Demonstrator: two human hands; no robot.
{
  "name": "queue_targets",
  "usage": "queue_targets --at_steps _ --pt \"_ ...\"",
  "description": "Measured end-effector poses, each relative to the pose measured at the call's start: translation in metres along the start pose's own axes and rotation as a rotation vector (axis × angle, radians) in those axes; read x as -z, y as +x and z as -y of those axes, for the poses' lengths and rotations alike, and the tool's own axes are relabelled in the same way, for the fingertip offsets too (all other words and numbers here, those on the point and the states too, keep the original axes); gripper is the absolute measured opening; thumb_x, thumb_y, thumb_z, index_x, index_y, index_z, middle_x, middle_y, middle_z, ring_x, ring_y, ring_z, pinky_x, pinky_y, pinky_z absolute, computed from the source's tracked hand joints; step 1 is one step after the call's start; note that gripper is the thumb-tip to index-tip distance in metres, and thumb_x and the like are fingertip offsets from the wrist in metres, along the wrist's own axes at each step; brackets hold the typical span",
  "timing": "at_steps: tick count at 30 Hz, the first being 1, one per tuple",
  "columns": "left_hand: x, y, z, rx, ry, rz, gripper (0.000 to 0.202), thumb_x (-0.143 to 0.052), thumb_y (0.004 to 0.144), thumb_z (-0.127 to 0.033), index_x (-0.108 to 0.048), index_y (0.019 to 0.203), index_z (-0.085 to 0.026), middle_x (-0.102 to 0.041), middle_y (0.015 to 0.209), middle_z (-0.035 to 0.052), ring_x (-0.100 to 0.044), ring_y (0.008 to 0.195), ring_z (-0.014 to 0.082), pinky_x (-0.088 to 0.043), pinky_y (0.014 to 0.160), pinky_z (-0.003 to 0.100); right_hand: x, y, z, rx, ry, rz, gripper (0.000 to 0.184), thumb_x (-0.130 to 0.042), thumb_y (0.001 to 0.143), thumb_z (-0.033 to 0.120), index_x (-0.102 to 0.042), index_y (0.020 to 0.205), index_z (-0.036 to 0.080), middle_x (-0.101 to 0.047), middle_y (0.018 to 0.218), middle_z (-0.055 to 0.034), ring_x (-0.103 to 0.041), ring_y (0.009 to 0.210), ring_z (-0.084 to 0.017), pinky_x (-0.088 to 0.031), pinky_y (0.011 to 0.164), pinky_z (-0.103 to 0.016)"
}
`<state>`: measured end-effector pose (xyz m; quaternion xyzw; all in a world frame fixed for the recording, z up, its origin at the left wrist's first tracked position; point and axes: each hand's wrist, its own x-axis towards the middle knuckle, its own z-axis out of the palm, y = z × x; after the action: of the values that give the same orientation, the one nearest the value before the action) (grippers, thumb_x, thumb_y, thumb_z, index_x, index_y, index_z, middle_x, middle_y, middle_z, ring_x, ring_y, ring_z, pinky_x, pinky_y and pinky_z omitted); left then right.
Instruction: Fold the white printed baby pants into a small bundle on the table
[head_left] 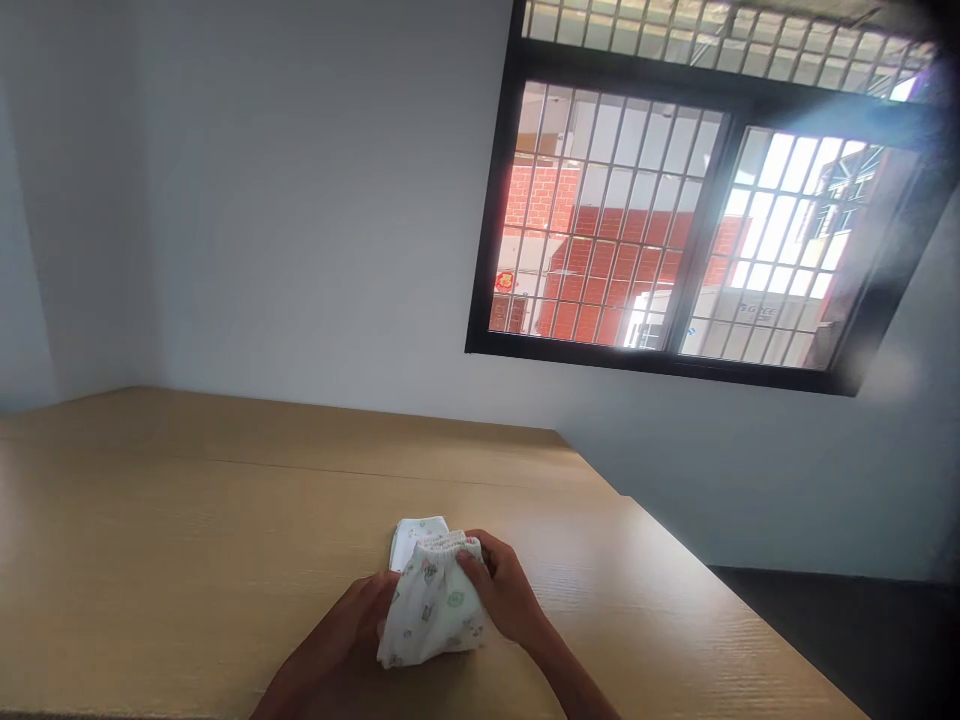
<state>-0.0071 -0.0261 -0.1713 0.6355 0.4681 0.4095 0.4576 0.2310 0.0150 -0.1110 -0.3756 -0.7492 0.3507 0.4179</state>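
Observation:
Small white pants with a gathered elastic waistband and a scattered print are held up in front of me, just over the table. My right hand is closed on their upper right corner, thumb on the near side and fingers behind the waistband. At the left edge, my left hand grips the cloth, its fingertips mostly hidden behind it. Behind the pants, a folded white printed cloth lies on the table, partly covered from view.
The wide light-wood table has a seam across its far part, and its right edge slants down toward the dark floor. A pale wall stands behind, with a black-framed barred window at upper right.

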Motion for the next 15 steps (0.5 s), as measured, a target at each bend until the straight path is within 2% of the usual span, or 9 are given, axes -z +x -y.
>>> queue_targets --at_steps 1,3,4,6,8,9,12,15 --pt "0.002 0.002 0.003 -0.004 -0.042 0.019 0.056 -0.033 0.095 -0.061 -0.067 0.118 -0.022 -0.066 0.127 0.0064 -0.056 0.123 0.0297 -0.044 0.109 0.046 -0.001 0.014 -0.008 0.003 0.002 -0.022 0.033 -0.051 0.093 0.047 -0.062 0.089 0.016 -0.063 0.082 -0.0026 -0.056 0.074 -0.017 -0.043 0.063 -0.025" --pt "0.004 0.007 0.004 -0.049 -0.132 0.085 0.058 -0.049 0.090 -0.063 -0.060 0.128 -0.021 -0.061 0.134 0.0086 -0.053 0.128 0.0300 -0.041 0.111 0.044 -0.004 0.043 -0.025 -0.006 -0.023 -0.062 0.032 -0.050 0.092 0.044 -0.060 0.083 0.015 -0.061 0.079 -0.0020 -0.055 0.072 -0.016 -0.042 0.063 -0.026" --pt "0.004 0.010 0.004 -0.068 -0.164 0.097 0.069 -0.059 0.085 -0.063 -0.050 0.138 -0.020 -0.061 0.134 0.0107 -0.055 0.126 0.0302 -0.044 0.109 0.043 -0.006 0.057 -0.034 -0.014 -0.034 -0.077 0.030 -0.050 0.092 0.042 -0.059 0.083 0.015 -0.061 0.080 -0.0020 -0.054 0.072 -0.016 -0.043 0.063 -0.026" --pt "0.003 0.018 0.005 -0.062 -0.238 0.102 0.102 -0.072 0.075 -0.062 -0.021 0.151 -0.018 -0.065 0.126 0.0148 -0.063 0.115 0.0303 -0.052 0.098 0.042 -0.014 0.079 -0.052 -0.038 -0.062 -0.097 0.024 -0.051 0.092 0.036 -0.060 0.084 0.015 -0.061 0.081 -0.0022 -0.056 0.073 -0.016 -0.044 0.065 -0.026" --pt "0.001 0.027 0.011 -0.012 -0.295 0.054 0.121 -0.075 0.069 -0.061 0.001 0.152 -0.016 -0.068 0.116 0.0152 -0.068 0.103 0.0290 -0.056 0.090 0.041 -0.023 0.093 -0.069 -0.069 -0.106 -0.112 0.019 -0.055 0.091 0.030 -0.061 0.083 0.014 -0.061 0.081 -0.0019 -0.057 0.074 -0.015 -0.046 0.068 -0.028" --pt "0.001 0.031 0.016 0.007 -0.297 0.030 0.124 -0.075 0.068 -0.059 0.006 0.151 -0.016 -0.068 0.114 0.0152 -0.069 0.099 0.0281 -0.056 0.089 0.041 -0.027 0.097 -0.077 -0.087 -0.135 -0.125 0.017 -0.057 0.091 0.028 -0.061 0.082 0.014 -0.061 0.080 -0.0015 -0.058 0.074 -0.015 -0.046 0.070 -0.028" --pt "0.003 0.035 0.028 0.019 -0.106 -0.014 0.105 -0.069 0.076 -0.043 0.000 0.152 -0.018 -0.065 0.117 0.0145 -0.070 0.095 0.0240 -0.057 0.082 0.035 -0.040 0.099 -0.094 -0.131 -0.231 -0.178 0.015 -0.061 0.090 0.024 -0.060 0.080 0.014 -0.061 0.079 -0.0008 -0.058 0.075 -0.015 -0.047 0.075 -0.031" --pt "0.003 0.031 0.030 -0.005 0.256 -0.085 0.076 -0.057 0.083 -0.026 -0.023 0.150 -0.021 -0.060 0.123 0.0120 -0.068 0.094 0.0205 -0.057 0.081 0.032 -0.047 0.097 -0.101 -0.144 -0.310 -0.206 0.012 -0.062 0.090 0.023 -0.062 0.082 0.014 -0.063 0.081 -0.0012 -0.058 0.076 -0.015 -0.046 0.077 -0.032"
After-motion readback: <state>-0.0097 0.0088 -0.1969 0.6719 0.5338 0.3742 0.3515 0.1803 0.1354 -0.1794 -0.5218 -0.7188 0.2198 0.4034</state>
